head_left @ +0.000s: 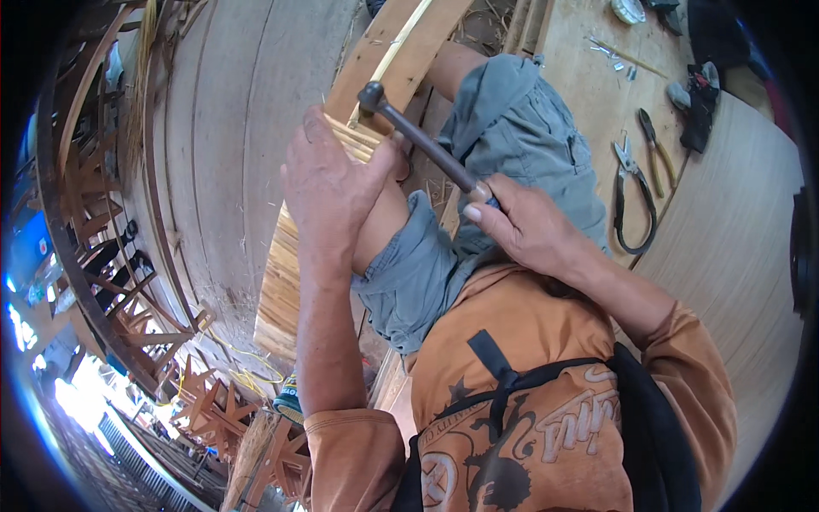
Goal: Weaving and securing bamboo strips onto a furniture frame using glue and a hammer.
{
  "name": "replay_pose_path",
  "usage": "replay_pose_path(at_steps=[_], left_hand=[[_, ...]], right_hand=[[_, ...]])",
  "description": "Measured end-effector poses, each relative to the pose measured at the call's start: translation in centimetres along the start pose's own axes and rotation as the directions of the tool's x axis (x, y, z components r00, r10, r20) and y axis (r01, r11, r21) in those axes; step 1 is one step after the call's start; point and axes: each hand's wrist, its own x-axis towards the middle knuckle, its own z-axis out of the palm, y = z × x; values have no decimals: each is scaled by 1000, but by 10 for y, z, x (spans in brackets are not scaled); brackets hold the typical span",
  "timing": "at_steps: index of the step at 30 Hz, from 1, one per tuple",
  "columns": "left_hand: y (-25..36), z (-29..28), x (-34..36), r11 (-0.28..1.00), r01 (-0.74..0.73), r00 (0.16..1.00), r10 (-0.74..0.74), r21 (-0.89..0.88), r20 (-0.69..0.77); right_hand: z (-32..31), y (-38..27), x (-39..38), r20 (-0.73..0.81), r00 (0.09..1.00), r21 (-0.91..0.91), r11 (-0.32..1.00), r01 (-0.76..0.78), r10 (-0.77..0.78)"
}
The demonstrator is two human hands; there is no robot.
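My left hand (328, 175) is wrapped over the upper end of a panel of narrow pale wooden strips (280, 294), which runs down beneath my left forearm. In my right hand (525, 218) is a hammer (426, 145) with a dark shaft. It slants up and left, its rounded head just above the strip ends near my left thumb. Past the hammer head, a brown board (363, 72) extends away from me with a long, thin pale strip (397, 49) lying along it. My left fingertips are partly hidden behind the panel.
At right, black-handled snips (634, 200) and pliers (657, 154) lie on a wooden surface (589, 102), with small metal bits (616, 61) and a dark cloth-like item (701, 107) beyond. Plank flooring (217, 128) spreads left, beside a wooden rack (162, 196) and star-shaped wooden pieces (213, 418).
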Motion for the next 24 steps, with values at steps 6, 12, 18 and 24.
replay_pose_path(at_steps=[6, 12, 18, 24], left_hand=[[0, 1, 0, 1000, -14, 1000, 14, 14, -4], [-2, 1, 1, 999, 34, 998, -32, -37, 50], [-4, 3, 1, 1000, -7, 1000, 7, -19, -16], [-3, 5, 2, 1000, -9, 1000, 9, -6, 0]], right_hand=[[1, 14, -11, -135, 968, 216, 947, 238, -213], [11, 9, -2, 7, 997, 33, 997, 73, -74], [-14, -9, -23, 2, 995, 526, 846, -88, 102], [-1, 3, -5, 45, 998, 29, 998, 52, -53]])
